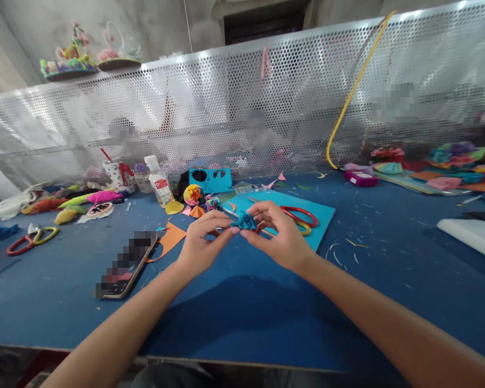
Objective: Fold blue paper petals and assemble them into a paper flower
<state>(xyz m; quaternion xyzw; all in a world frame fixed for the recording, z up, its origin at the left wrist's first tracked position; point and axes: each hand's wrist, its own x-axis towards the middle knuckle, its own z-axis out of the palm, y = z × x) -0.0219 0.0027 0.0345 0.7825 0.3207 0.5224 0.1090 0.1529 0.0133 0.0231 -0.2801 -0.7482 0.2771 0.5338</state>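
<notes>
Between my two hands, above the blue table, is a small folded blue piece (247,221) with ruffled edges, like crumpled paper or foam. My left hand (204,240) pinches its left side between thumb and fingers. On the other side, my right hand (281,234) grips it with thumb and fingertips. Behind them lies a light-blue sheet (321,210). Red-and-yellow-handled scissors (307,216) rest on that sheet, partly hidden by my right hand. An orange cut sheet (170,240) lies left of my left hand.
A phone (127,269) lies at left, with more scissors (33,238) beyond it. A white bottle (159,180), a cup (117,175) and colourful ruffled balls (194,194) stand farther back. A perforated metal panel (226,97) runs behind the table. Paper scraps dot the surface.
</notes>
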